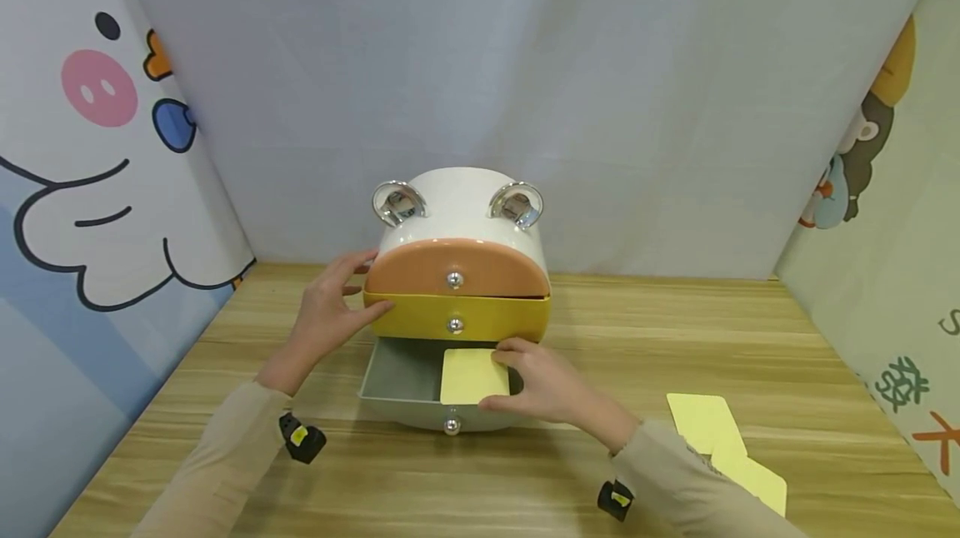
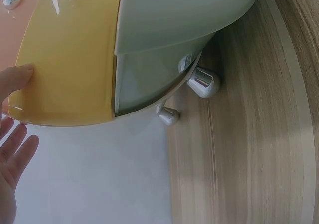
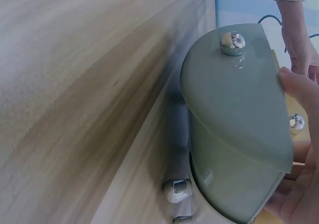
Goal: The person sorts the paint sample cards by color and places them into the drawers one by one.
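A drawer box [image 1: 465,196] with a white top and two chrome ears stands on the table. Its lowest, grey-green drawer [image 1: 397,367] is pulled out; the yellow drawer [image 1: 420,317] juts slightly below the orange drawer [image 1: 420,267]. At the box's left side, my left hand [image 1: 330,313] rests its thumb on the yellow front, other fingers alongside the wall. My right hand [image 1: 547,384] holds a pale yellow card [image 1: 472,377] by its right side at the grey-green drawer, fingers at the far edge and thumb by the drawer's front rim. In the right wrist view the drawer front hides the fingertips.
Further pale yellow cards [image 1: 705,421] lie partly overlapping on the wooden table [image 1: 480,496] at the right, beside my right sleeve. Short chrome feet [image 2: 204,82] lift the box off the tabletop. A grey-white cloth [image 1: 637,105] hangs behind, with printed cartoon panels at both sides.
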Motion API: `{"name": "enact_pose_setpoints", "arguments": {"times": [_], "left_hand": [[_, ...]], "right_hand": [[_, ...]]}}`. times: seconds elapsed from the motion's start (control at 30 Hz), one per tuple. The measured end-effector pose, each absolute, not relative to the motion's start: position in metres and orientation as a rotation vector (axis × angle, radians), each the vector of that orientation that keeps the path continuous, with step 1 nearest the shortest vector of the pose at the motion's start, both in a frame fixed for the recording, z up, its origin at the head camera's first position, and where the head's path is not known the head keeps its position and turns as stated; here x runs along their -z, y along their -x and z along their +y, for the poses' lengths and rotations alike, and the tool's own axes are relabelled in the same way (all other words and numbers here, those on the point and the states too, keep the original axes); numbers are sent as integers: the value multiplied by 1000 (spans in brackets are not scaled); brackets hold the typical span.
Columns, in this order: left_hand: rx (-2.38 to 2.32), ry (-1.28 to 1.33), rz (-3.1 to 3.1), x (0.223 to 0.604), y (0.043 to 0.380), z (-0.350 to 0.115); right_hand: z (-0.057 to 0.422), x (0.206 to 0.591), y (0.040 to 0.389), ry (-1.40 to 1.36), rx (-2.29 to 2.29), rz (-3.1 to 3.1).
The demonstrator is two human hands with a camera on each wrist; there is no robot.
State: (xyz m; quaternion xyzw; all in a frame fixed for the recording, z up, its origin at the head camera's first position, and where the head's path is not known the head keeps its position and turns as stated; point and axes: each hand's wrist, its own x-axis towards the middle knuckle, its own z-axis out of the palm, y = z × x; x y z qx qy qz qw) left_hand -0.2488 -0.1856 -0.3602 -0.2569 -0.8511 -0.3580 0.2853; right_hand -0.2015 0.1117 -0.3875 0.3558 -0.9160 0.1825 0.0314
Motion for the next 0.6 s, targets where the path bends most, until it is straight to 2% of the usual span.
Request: {"name": "enact_pose_setpoints", "arguments": {"times": [0.37,0.6], "left_hand": [[959,700,-2260,361,249,-185],[947,698,-2265,360,248,-185]], "right_hand": [[113,390,199,-1090,-544,-2718],[141,377,198,-1188,-722,-2621]]}}
